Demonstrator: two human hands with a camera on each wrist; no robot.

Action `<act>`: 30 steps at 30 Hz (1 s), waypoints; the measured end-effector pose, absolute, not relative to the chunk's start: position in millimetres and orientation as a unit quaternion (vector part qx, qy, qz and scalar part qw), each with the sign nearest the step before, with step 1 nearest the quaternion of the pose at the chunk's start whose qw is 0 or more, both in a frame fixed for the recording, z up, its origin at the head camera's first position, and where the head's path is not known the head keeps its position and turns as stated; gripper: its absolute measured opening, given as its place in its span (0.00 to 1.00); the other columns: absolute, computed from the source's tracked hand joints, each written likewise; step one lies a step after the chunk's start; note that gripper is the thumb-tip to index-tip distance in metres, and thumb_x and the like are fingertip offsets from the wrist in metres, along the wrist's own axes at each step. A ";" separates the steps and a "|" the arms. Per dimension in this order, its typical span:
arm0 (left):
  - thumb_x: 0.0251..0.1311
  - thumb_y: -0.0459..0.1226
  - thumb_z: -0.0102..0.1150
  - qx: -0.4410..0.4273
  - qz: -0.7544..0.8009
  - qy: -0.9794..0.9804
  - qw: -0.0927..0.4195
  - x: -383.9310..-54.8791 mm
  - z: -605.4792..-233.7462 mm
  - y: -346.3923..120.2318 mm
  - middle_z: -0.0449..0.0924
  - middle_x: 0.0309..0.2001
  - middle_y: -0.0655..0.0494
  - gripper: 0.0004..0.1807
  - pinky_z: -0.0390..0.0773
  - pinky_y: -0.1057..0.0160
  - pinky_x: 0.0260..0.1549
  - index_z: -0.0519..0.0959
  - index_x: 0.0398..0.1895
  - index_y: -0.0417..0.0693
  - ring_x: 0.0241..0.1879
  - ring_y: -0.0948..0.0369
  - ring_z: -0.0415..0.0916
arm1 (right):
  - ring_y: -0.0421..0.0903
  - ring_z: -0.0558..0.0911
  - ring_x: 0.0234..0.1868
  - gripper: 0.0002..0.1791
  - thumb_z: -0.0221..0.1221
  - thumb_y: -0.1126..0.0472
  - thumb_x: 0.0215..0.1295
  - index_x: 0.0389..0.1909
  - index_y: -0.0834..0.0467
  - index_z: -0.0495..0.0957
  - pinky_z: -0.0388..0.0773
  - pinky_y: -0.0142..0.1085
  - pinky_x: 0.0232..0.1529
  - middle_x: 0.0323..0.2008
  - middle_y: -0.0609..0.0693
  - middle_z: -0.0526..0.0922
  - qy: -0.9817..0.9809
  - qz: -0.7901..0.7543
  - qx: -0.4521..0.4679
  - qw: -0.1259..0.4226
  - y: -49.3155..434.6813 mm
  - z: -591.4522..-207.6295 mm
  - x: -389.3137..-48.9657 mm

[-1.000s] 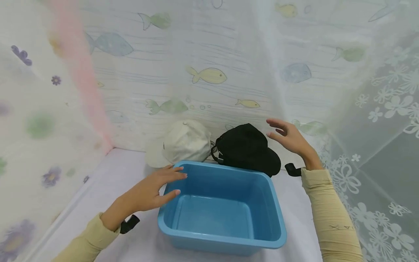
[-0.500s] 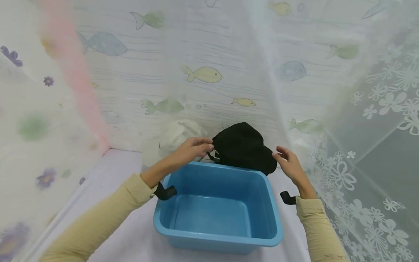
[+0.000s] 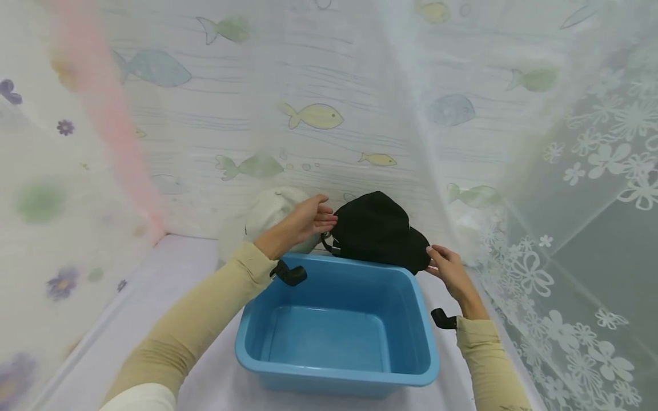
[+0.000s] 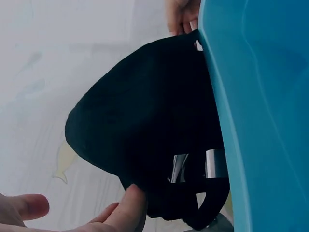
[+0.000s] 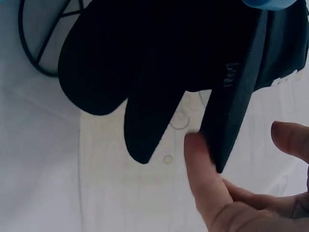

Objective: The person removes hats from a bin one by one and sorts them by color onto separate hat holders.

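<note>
A black baseball cap (image 3: 367, 231) sits behind the blue plastic tub (image 3: 334, 377), its brim to the right and its strap loop to the left. My left hand (image 3: 303, 220) is at the cap's strap side; in the left wrist view its fingertips (image 4: 131, 205) meet the black fabric while the thumb stays apart. At the other end, my right hand (image 3: 447, 268) has its fingers at the brim. The right wrist view shows one finger (image 5: 200, 169) against the edge of the black cap (image 5: 231, 111), the thumb away from it.
A cream cap (image 3: 272, 208) stands left of the black one, partly behind my left hand. The tub's interior shows a bare floor. A white cloth (image 3: 190, 265) covers the surface below, and fish-patterned curtains (image 3: 319, 74) hang close behind the caps.
My left hand has moved from over the tub's left rim to the black cap's strap side. My right hand has come down to its brim. The view has shifted slightly right.
</note>
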State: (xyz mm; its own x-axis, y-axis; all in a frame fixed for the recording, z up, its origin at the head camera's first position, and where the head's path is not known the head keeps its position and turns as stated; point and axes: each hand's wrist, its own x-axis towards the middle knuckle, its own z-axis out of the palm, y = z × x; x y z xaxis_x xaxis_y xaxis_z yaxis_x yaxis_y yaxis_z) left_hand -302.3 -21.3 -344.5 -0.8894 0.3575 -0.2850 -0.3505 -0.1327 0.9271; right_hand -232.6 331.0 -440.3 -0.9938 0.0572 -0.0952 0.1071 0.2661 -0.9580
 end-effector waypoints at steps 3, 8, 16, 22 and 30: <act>0.81 0.47 0.40 -0.006 0.734 0.632 0.247 -304.0 -346.5 -20.3 0.69 0.70 0.35 0.31 0.70 0.51 0.69 0.62 0.73 0.30 0.70 0.45 0.69 | 0.35 0.79 0.44 0.39 0.45 0.52 0.83 0.78 0.73 0.42 0.82 0.26 0.47 0.76 0.73 0.49 0.757 -0.650 0.056 0.039 332.3 -442.0 -235.8; 0.81 0.48 0.39 -0.027 0.711 0.654 0.257 -307.7 -350.5 -18.5 0.70 0.68 0.36 0.30 0.74 0.51 0.66 0.67 0.70 0.30 0.67 0.45 0.72 | 0.57 0.73 0.67 0.41 0.47 0.53 0.82 0.78 0.73 0.36 0.82 0.28 0.50 0.79 0.71 0.41 0.718 -0.689 0.062 0.076 330.0 -444.6 -241.9; 0.79 0.48 0.46 -0.050 0.715 0.649 0.257 -309.0 -353.5 -13.3 0.72 0.38 0.49 0.24 0.78 0.56 0.52 0.72 0.58 0.34 0.33 0.58 0.71 | 0.31 0.81 0.46 0.38 0.52 0.57 0.80 0.77 0.75 0.46 0.81 0.27 0.50 0.72 0.72 0.59 0.741 -0.667 0.042 0.064 329.4 -449.4 -248.1; 0.75 0.49 0.54 -0.037 0.715 0.650 0.253 -311.7 -352.5 -6.4 0.73 0.28 0.55 0.16 0.70 0.62 0.34 0.76 0.41 0.44 0.27 0.61 0.67 | 0.31 0.82 0.42 0.39 0.55 0.58 0.78 0.76 0.75 0.49 0.82 0.27 0.47 0.51 0.50 0.77 0.750 -0.657 0.052 0.058 331.2 -444.9 -250.9; 0.68 0.47 0.65 -0.007 0.733 0.653 0.190 -314.0 -355.2 -1.1 0.84 0.41 0.48 0.17 0.81 0.61 0.45 0.82 0.46 0.41 0.36 0.58 0.80 | 0.31 0.82 0.42 0.38 0.55 0.62 0.77 0.76 0.76 0.49 0.81 0.27 0.48 0.57 0.58 0.77 0.747 -0.661 0.034 0.060 333.7 -438.0 -250.5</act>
State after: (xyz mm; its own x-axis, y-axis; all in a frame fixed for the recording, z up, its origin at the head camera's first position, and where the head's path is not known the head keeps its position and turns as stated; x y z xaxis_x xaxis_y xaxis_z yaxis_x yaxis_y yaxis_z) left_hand -314.0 -1.1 -355.2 -0.9273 0.2699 -0.2592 -0.2888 -0.0755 0.9544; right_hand -250.5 333.7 -438.0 -0.9904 -0.0285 -0.1350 0.1305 0.1241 -0.9837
